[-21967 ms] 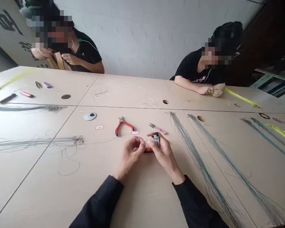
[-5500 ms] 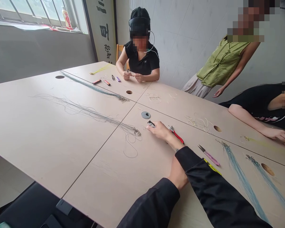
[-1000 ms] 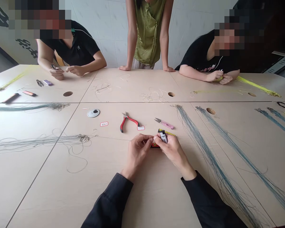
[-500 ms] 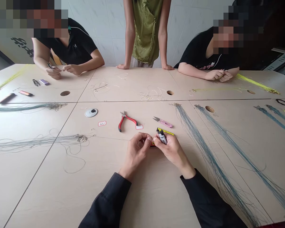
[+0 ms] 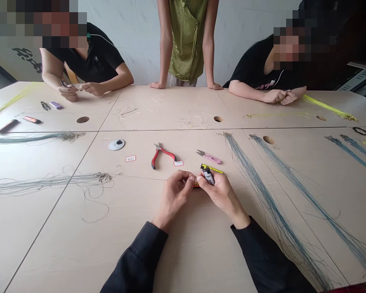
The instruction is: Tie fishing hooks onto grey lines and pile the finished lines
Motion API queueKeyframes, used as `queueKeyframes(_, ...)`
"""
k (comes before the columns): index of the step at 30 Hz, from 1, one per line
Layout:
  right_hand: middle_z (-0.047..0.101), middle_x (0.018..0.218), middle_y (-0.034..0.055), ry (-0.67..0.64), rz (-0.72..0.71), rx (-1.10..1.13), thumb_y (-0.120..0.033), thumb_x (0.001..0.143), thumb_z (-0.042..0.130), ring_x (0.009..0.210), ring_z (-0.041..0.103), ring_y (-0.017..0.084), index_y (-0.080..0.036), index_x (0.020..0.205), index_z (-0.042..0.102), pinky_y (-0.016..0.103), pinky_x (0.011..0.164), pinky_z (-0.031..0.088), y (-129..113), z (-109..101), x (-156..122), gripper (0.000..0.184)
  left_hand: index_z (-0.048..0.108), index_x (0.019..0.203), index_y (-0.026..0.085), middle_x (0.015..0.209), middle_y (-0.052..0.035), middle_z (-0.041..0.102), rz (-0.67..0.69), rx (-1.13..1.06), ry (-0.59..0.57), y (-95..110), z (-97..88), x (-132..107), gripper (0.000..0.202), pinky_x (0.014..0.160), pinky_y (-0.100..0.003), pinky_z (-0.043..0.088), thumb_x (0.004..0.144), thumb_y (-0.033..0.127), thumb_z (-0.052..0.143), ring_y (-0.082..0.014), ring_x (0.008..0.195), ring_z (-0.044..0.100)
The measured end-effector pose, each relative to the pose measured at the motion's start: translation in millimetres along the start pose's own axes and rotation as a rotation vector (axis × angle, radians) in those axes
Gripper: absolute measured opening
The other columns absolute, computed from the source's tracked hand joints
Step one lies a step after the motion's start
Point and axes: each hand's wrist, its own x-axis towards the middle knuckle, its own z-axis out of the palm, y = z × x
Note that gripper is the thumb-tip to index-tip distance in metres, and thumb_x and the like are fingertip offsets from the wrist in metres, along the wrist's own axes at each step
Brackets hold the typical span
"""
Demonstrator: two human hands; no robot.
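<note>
Well, my left hand [image 5: 174, 196] is pinched closed at the fingertips, and I cannot tell what it holds. My right hand [image 5: 222, 197] is half closed around a black and silver lighter [image 5: 208, 176], which stands just beside the left fingertips. Ahead of my hands, on the pale wooden desk [image 5: 49, 244], lie red-handled steel pliers [image 5: 163, 156] and pink-handled metal thread snips [image 5: 209, 157].

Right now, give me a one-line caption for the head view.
Left hand and right hand meet beside a black-and-silver lighter near red-handled steel pliers on a pale table.
</note>
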Motion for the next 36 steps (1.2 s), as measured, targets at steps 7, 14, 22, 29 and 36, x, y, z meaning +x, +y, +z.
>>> queueKeyframes(7,0.054,0.068,-0.0021,-0.015,-0.002,-0.048,-0.039,0.092,0.056,0.064,0.048,0.013,-0.018,0.076,0.058,0.024,0.061,0.038,-1,-4,-1,0.026,0.071,0.088,0.018,0.087,-0.003,0.072,0.026,0.042,0.001,-2,0.2,0,0.014,0.072,-0.026,0.047,0.088,0.031,0.065,-0.015,0.077,0.062)
queueKeyframes(14,0.057,0.072,-0.0007,-0.026,-0.033,-0.126,-0.041,0.093,0.056,0.067,0.051,0.014,-0.018,0.08,0.059,0.024,0.064,0.04,1,-8,-2,0.027,0.068,0.084,0.018,0.083,-0.0035,0.07,0.065,0.122,-0.027,-3,0.2,1,0.017,0.068,-0.026,0.045,0.09,0.031,0.061,-0.0151,0.074,0.061)
queueKeyframes(22,0.058,0.07,-0.0005,-0.022,-0.072,-0.162,-0.041,0.093,0.056,0.067,0.053,0.014,-0.019,0.078,0.058,0.025,0.066,0.042,2,-9,-2,0.026,0.067,0.083,0.018,0.082,-0.0023,0.07,0.146,0.191,-0.023,-1,-0.3,1,0.012,0.07,-0.026,0.045,0.089,0.027,0.061,-0.0144,0.073,0.061)
queueKeyframes(29,0.052,0.066,-0.0019,0.013,-0.043,-0.216,-0.04,0.092,0.056,0.062,0.047,0.013,-0.019,0.075,0.056,0.024,0.06,0.039,3,-11,-2,0.027,0.064,0.079,0.019,0.077,-0.0008,0.068,0.148,0.218,-0.012,1,0.7,1,0.01,0.068,-0.026,0.043,0.087,0.023,0.061,-0.0133,0.071,0.057)
queueKeyframes(36,0.06,0.071,0.0,-0.007,-0.025,-0.158,-0.04,0.089,0.058,0.065,0.053,0.014,-0.018,0.083,0.062,0.024,0.063,0.043,5,-9,-1,0.023,0.066,0.08,0.019,0.08,-0.0014,0.069,0.148,0.193,-0.012,0,0.4,1,0.013,0.069,-0.026,0.044,0.089,0.027,0.061,-0.0137,0.072,0.058)
